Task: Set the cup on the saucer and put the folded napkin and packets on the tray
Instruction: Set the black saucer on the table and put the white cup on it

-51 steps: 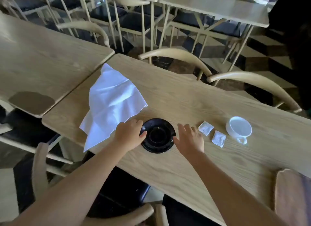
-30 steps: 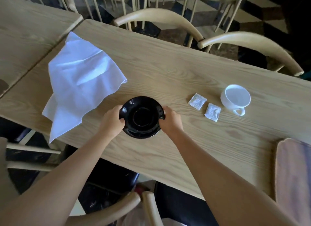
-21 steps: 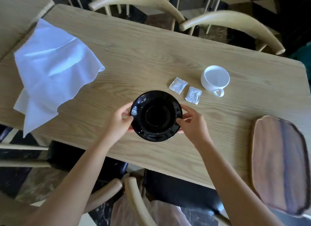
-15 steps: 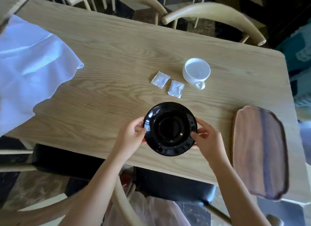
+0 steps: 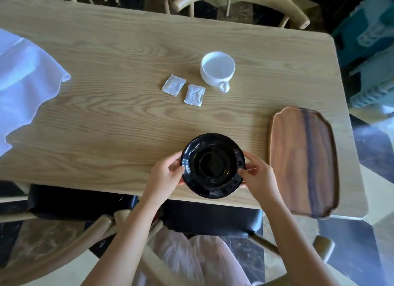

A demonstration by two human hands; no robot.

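Observation:
A glossy black saucer (image 5: 213, 165) is near the front edge of the wooden table (image 5: 128, 115). My left hand (image 5: 164, 176) grips its left rim and my right hand (image 5: 259, 177) grips its right rim. Whether the saucer rests on the wood or hovers just above it I cannot tell. An empty white cup (image 5: 217, 69) stands farther back, handle toward me. Two small white packets (image 5: 173, 85) (image 5: 194, 95) lie left of the cup. A white cloth napkin (image 5: 23, 83), spread out and crumpled, lies at the table's left end. The dark wooden tray (image 5: 302, 160) lies empty to the right of the saucer.
Curved pale wooden chair backs (image 5: 241, 0) stand along the table's far side. Another chair (image 5: 85, 238) with a black seat is under the near edge by my legs. Teal crates (image 5: 371, 40) are stacked beyond the table's right end.
Both hands took the saucer from beside the napkin and carried it right along the front edge toward the tray. My view has shifted right, bringing the tray in.

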